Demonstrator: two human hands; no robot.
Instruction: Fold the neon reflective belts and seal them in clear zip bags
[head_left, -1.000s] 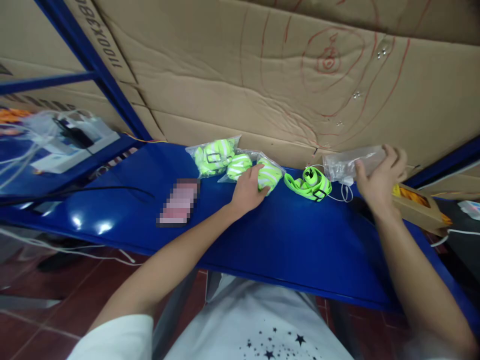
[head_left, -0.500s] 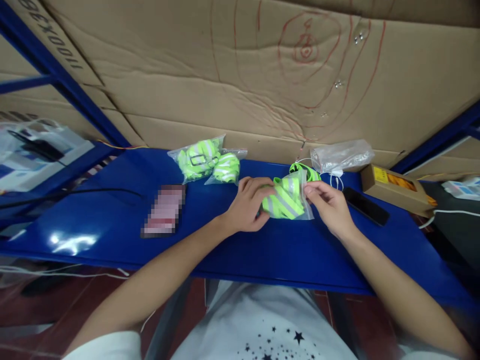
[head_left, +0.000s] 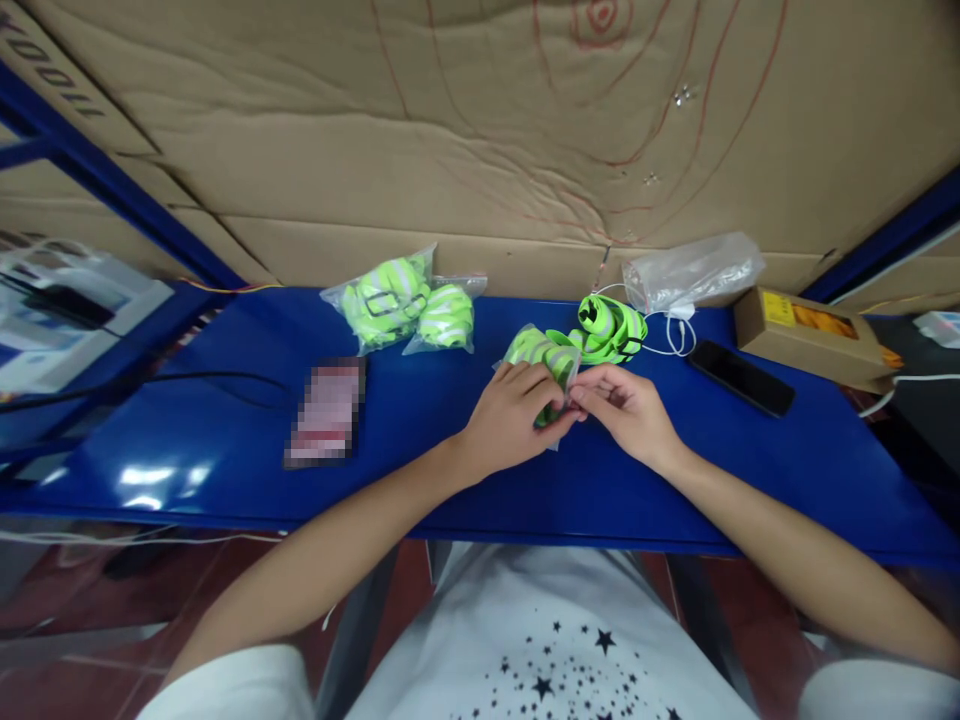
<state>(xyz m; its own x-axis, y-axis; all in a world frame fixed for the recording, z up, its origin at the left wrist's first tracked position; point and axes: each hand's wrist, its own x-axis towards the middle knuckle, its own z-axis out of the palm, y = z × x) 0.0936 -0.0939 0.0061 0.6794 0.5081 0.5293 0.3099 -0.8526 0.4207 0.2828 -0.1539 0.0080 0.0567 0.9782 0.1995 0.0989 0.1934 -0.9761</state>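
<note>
Between my hands is a clear zip bag (head_left: 541, 346) with a neon-green reflective strap in it. My left hand (head_left: 514, 415) is closed over the bag's near left side, its thumb and fingertips meeting at the bag's right edge. There my right hand (head_left: 626, 410) pinches the same edge between thumb and fingers. The near part of the bag is hidden under my left hand. Just beyond, a loose coil of green reflective strap (head_left: 611, 332) lies on the blue table, partly touching or close to the bag; I cannot tell which.
Two more bagged green straps, a larger bag (head_left: 386, 305) and a smaller bag (head_left: 448, 318), lie back left. A pixelated phone-like object (head_left: 326, 412) is at left. To the right are a black phone (head_left: 741, 378), a white cable (head_left: 681, 335), an open cardboard box (head_left: 810, 340) and a crumpled plastic bag (head_left: 694, 275).
My right hand has moved left to meet my left hand at the bag's edge. The bag has turned and shifted left, so the loose coil shows more fully. The head view has tilted down.
</note>
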